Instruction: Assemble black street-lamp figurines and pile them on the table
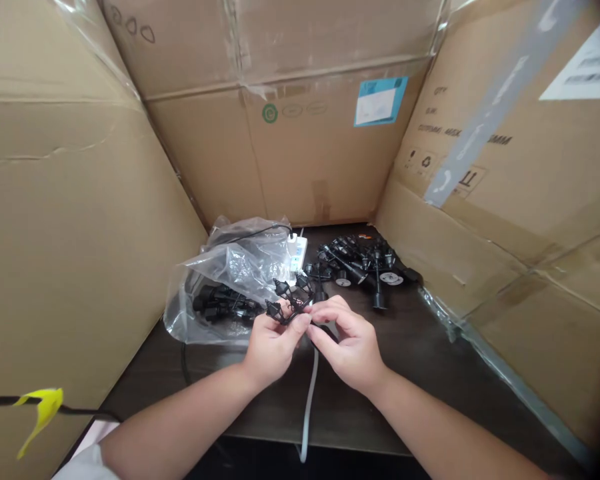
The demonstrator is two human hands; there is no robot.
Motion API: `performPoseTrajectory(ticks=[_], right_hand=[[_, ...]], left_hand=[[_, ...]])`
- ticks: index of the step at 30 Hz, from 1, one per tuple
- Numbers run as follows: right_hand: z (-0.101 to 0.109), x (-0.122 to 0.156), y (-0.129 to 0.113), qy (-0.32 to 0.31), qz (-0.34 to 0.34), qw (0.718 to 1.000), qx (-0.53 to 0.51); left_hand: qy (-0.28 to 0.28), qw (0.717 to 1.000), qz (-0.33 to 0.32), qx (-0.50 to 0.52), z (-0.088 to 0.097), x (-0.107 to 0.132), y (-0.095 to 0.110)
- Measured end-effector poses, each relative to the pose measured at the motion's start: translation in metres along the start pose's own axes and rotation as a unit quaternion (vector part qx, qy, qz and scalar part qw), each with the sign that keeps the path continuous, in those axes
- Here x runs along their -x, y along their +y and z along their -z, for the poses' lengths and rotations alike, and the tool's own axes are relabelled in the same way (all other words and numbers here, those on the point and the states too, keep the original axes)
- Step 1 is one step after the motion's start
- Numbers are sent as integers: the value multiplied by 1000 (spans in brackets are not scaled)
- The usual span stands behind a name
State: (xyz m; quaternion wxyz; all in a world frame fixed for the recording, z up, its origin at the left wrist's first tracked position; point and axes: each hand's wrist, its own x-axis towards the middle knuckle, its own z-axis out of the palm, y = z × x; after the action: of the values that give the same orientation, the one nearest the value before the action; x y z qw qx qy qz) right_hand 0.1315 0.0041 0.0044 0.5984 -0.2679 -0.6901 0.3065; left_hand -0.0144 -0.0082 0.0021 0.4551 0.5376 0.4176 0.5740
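Observation:
My left hand (273, 348) pinches a cluster of small black lantern-shaped lamps (290, 300) between thumb and fingers. My right hand (350, 350) closes its fingertips on the black cord (327, 330) running from that cluster, close to my left hand. Behind them lies a heap of similar black lamps on a string (365, 267). A clear plastic bag (230, 280) to the left holds more black lamps and cord (223, 303).
A white power strip (297, 257) stands between the bag and the heap. A white cable (309, 407) runs down the dark table (420, 393) toward its front edge. Cardboard boxes (305, 113) wall the back and both sides. A black wire with a yellow tag (43, 408) crosses at left.

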Motion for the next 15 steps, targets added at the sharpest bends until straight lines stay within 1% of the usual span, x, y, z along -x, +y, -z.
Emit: performPoseTrajectory(ticks=[2,3,5,7,9,12,15], right_hand=[[0,1,0,-31,-6,999,13],[1,2,1,-46,-22,999,12],[3,2,3,-55,-78,995,-8],[6,1,4,-51,-151,986,-47],[9,-1,4,-63,-203,973,-92],[11,-4,2,-109,-229,960,-121],[12,-6,-2,-131,-244,954,-114]], left_hand=[[14,1000,-1,4,4,2,-2],[17,1000,4,5,6,3,-3],[6,999,28,21,11,4,-4],[-25,997,53,50,16,3,-4],[-74,993,65,68,19,1,-2],[-147,983,79,72,21,-1,2],[-183,973,97,105,21,0,0]])
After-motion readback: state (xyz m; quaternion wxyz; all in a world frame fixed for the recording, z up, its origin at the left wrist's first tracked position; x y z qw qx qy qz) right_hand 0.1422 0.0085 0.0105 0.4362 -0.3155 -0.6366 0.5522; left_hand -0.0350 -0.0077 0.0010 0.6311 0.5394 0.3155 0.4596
